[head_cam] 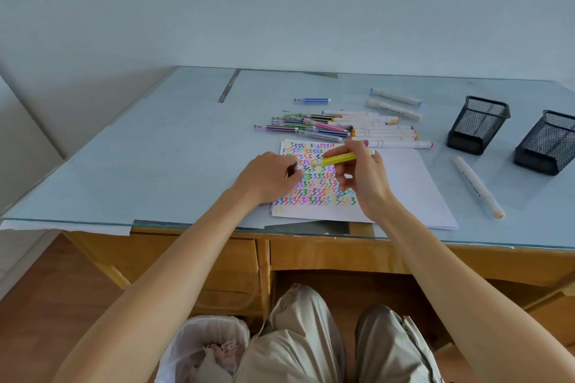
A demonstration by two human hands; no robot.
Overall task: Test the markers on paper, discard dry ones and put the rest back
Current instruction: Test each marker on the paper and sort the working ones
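My right hand (365, 179) pinches a yellow marker (339, 159) and holds it just above the white paper (401, 183), tip pointing left. The sheet is covered with rows of coloured squiggles (314, 193). Over the paper's left edge my left hand (269, 177) has curled fingers around something small and dark that I cannot make out. Behind the paper lies a pile of markers (339, 127), thin striped ones and thick white ones. Two black mesh holders (477, 124) (546, 143) stand at the right.
A lone white marker (477, 186) lies right of the paper, and a blue marker (312, 100) lies apart at the back. Two more white markers (395, 102) lie behind the pile. A bin with a white liner (199, 348) stands on the floor under the desk.
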